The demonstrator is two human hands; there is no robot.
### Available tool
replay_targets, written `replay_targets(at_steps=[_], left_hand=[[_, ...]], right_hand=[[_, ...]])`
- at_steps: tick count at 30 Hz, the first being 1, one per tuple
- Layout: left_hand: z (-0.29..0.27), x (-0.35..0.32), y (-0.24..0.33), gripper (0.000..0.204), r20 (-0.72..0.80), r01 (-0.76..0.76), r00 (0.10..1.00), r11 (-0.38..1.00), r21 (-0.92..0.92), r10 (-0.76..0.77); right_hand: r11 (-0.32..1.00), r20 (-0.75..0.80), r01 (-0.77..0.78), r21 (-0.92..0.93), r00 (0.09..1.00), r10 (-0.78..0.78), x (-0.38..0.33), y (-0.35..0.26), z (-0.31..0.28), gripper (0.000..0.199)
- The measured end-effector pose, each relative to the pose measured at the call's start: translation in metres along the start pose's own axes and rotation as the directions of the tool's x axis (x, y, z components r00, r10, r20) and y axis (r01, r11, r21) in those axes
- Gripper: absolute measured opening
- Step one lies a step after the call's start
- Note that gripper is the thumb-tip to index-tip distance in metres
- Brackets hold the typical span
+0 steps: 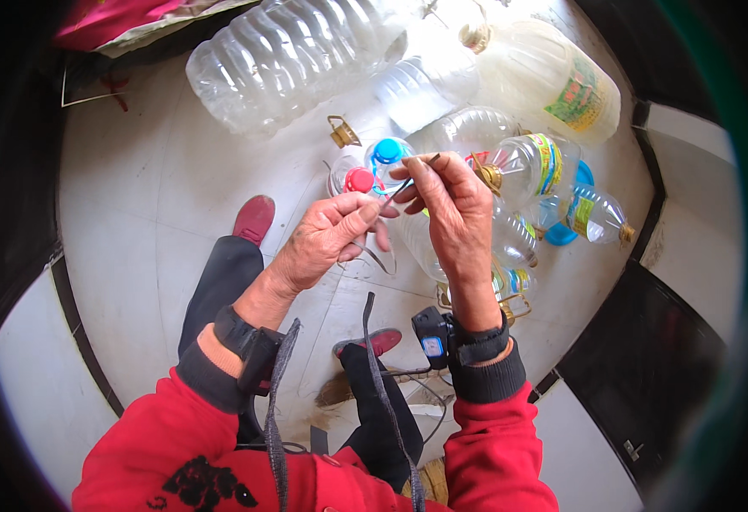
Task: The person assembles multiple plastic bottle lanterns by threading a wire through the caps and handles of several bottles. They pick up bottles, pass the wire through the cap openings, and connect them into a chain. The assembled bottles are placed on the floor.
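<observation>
A thin dark strip (pixel 398 189), perhaps a cord or tie, stretches between my two hands. My left hand (pixel 327 239) pinches its lower part, and a loose greyish end hangs below the fingers. My right hand (pixel 452 205) grips the upper part between thumb and fingers, with a short tip sticking out above. Just beyond the hands stand two clear bottles, one with a blue cap (pixel 387 151) and one with a red cap (pixel 359 179). Close to my right hand lies a clear bottle with a yellow and blue label (pixel 548 162).
A big ribbed clear bottle (pixel 293 64) and a cloudy jug with a green label (pixel 553 81) lie at the back. Several smaller bottles, including one near a blue round object (pixel 561 235), crowd the right. A gold-coloured handle (pixel 343 130) rests on the tiled floor (pixel 148 196).
</observation>
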State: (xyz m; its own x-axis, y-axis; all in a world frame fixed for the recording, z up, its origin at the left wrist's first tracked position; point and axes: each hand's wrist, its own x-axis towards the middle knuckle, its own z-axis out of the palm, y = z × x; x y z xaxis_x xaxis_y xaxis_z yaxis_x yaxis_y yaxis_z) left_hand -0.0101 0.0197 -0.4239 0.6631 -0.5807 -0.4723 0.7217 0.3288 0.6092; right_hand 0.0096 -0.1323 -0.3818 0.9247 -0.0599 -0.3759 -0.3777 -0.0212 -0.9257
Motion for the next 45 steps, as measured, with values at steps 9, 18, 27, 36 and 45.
replay_targets(at_steps=[9, 18, 27, 36, 45], left_hand=[[-0.004, -0.007, 0.011, 0.017, 0.096, 0.11, 0.991, 0.977, -0.181, -0.094], [-0.006, -0.022, 0.011, 0.012, 0.418, 0.245, 0.903, 0.918, -0.311, -0.099], [-0.01, -0.02, 0.006, 0.011, 0.342, 0.22, 0.938, 0.851, -0.477, -0.051], [-0.007, -0.014, 0.0, 0.021, 0.176, 0.212, 0.97, 0.935, -0.284, -0.166], [-0.008, -0.004, -0.001, 0.01, 0.08, 0.116, 0.992, 0.952, -0.283, -0.097]], right_hand=[[0.987, -0.336, -0.131, -0.095, 0.937, 0.092, 0.009, 0.079, -0.044, 0.018], [0.396, -0.327, -0.23, -0.889, 0.924, -0.197, 0.046, 0.129, -0.085, 0.039], [0.394, -0.388, -0.214, -0.894, 0.809, -0.442, 0.046, 0.136, -0.09, 0.039], [0.285, -0.348, -0.264, -0.921, 0.889, -0.298, 0.045, 0.137, -0.121, 0.034], [0.224, -0.34, -0.325, -0.919, 0.94, -0.033, 0.042, 0.132, -0.127, 0.024]])
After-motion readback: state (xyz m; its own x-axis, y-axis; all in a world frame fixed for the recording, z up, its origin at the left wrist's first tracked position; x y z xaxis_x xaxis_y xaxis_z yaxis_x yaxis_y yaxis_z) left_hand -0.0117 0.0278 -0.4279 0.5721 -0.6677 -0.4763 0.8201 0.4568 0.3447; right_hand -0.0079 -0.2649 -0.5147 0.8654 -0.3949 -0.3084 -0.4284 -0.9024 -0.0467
